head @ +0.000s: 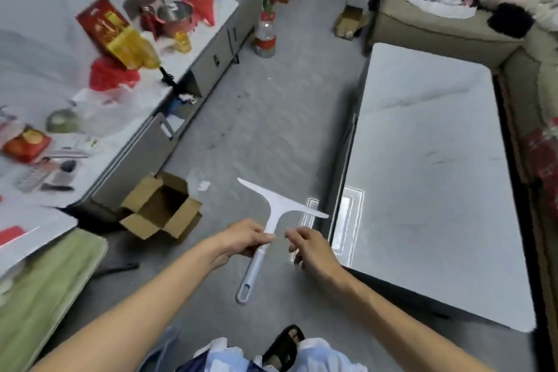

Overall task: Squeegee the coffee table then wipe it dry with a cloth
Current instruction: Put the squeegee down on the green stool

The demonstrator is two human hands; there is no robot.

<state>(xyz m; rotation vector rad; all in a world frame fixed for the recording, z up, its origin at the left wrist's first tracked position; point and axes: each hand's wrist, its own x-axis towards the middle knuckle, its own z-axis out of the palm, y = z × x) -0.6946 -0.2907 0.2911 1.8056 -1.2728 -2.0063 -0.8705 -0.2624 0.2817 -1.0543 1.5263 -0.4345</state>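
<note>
A white squeegee point(271, 211) hangs in the air over the grey floor, blade pointing away from me and handle towards me. My left hand point(241, 238) pinches its handle just below the blade. My right hand point(308, 248) hovers close beside the handle with loosely curled fingers and holds nothing. The coffee table point(428, 160), with a pale glossy marbled top, stands lengthwise on the right, just beyond my right hand. No cloth is in view.
A long low cabinet point(193, 69) crowded with red and yellow boxes, bags and a pot runs along the left. An open cardboard box point(161, 208) sits on the floor. A sofa point(447, 30) with laundry stands beyond the table. A large water bottle point(265, 36) stands on the floor.
</note>
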